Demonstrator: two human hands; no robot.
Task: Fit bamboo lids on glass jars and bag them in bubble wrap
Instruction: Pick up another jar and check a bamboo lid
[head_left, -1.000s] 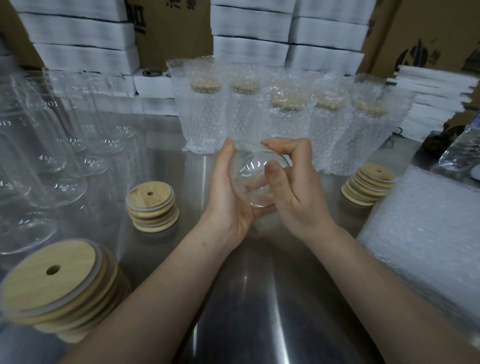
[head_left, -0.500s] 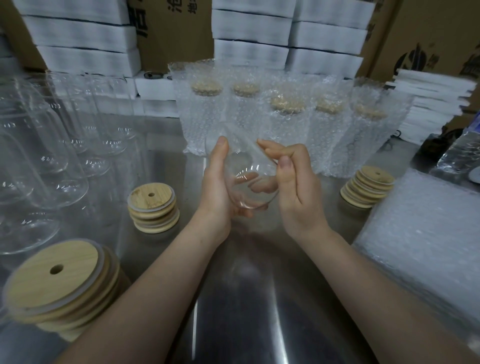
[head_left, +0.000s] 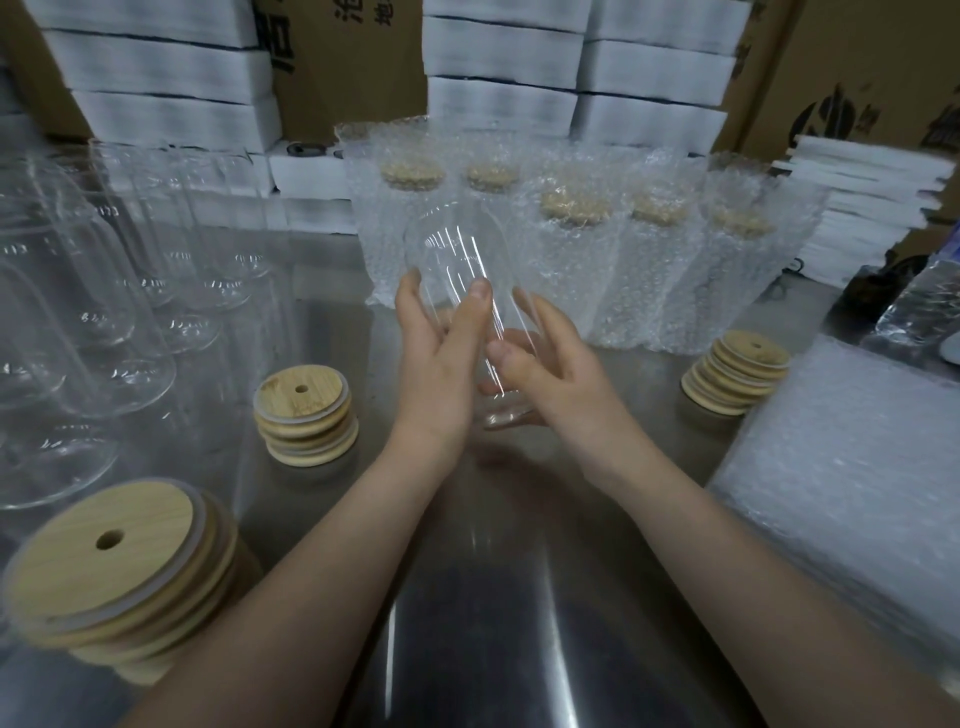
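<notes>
A clear glass jar (head_left: 457, 254) without a lid stands nearly upright between my hands, above the middle of the steel table (head_left: 498, 597). My left hand (head_left: 436, 364) grips its lower left side, thumb in front and fingers behind. My right hand (head_left: 553, 371) holds its base from the right, with thumb and fingers curled round the glass. Three stacks of bamboo lids with straw holes lie on the table: near left (head_left: 119, 561), mid left (head_left: 304, 410) and right (head_left: 737, 369). Flat bubble wrap bags (head_left: 841, 467) are piled at the right.
Several lidded jars in bubble wrap (head_left: 571, 249) stand in a row just behind my hands. Several bare glass jars (head_left: 104, 312) crowd the left side. White boxes (head_left: 498, 67) and cardboard cartons are stacked along the back, and white sheets (head_left: 862, 202) at the far right.
The jar was tipped with its base toward me; both hands have turned it upright and lifted it slightly, and my fingers have shifted down to its lower part.
</notes>
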